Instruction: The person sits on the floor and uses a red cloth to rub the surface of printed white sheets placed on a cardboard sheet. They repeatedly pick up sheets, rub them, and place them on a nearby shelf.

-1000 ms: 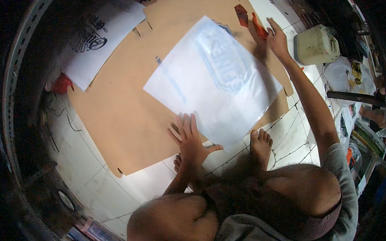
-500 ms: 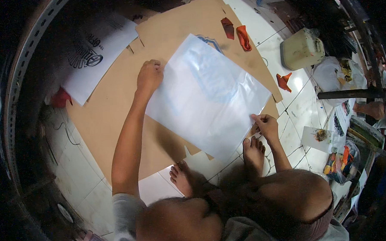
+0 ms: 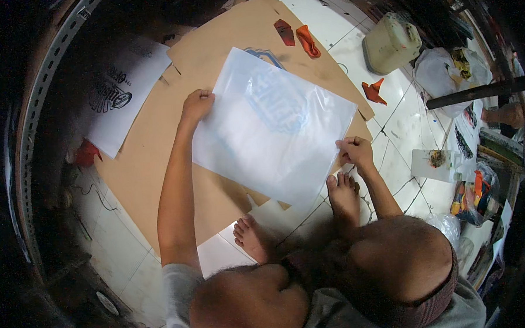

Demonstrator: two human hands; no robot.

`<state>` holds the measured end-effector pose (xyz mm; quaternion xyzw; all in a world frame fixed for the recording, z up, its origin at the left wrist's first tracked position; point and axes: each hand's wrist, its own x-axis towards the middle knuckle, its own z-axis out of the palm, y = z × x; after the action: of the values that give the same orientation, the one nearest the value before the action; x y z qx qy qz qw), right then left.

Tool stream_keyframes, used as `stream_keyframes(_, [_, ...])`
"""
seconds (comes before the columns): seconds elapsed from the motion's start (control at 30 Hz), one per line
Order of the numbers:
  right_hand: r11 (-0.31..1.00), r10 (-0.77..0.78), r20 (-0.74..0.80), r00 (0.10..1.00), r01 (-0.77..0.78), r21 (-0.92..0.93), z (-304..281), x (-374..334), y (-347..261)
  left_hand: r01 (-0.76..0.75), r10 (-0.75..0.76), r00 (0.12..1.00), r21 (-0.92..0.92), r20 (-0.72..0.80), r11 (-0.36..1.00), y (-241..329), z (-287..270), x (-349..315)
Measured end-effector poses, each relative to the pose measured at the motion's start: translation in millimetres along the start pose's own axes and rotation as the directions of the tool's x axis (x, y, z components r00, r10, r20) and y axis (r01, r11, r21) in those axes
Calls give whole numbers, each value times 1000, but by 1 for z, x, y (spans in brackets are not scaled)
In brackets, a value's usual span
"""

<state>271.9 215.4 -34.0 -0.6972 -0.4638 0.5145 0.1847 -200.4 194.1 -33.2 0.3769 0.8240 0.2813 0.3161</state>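
Head view: left grip (image 3: 197,105), right grip (image 3: 357,150), both pinched on translucent sheet (image 3: 256,146); orange cloth (image 3: 307,42), jerrycan (image 3: 392,43) beyond.

Over the brown cardboard (image 3: 140,175), left of the translucent sheet (image 3: 261,140), there is room to pass, but the left forearm (image 3: 177,191) bars the way in from the near left. The left hand (image 3: 199,103) blocks the sheet's left edge, the right hand (image 3: 356,151) its right corner. Both feet (image 3: 344,198) and the knees crowd the near side. Beyond the far edge, low orange cloth (image 3: 308,42) leaves passage above; farther right stand a jerrycan (image 3: 389,44) and a dark bar (image 3: 476,92).
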Motion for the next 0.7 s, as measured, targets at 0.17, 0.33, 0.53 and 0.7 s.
stream_keyframes(0.17, [968,-237,-55,970,241,74,-1,13,-8,-53,62,998,-368,11,928,5,-19,-38])
stream_keyframes(0.33, [884,-401,-28,916,395,250,-9,19,-91,-85,28,991,-445,-134,892,27,-63,-88])
stream_keyframes(0.53, [757,-608,-26,793,589,284,-29,19,-215,-214,23,955,-631,-296,745,52,-113,-129])
stream_keyframes(0.7, [731,-666,40,745,641,234,-48,-4,-321,-229,25,954,-671,-300,706,69,-138,-148])
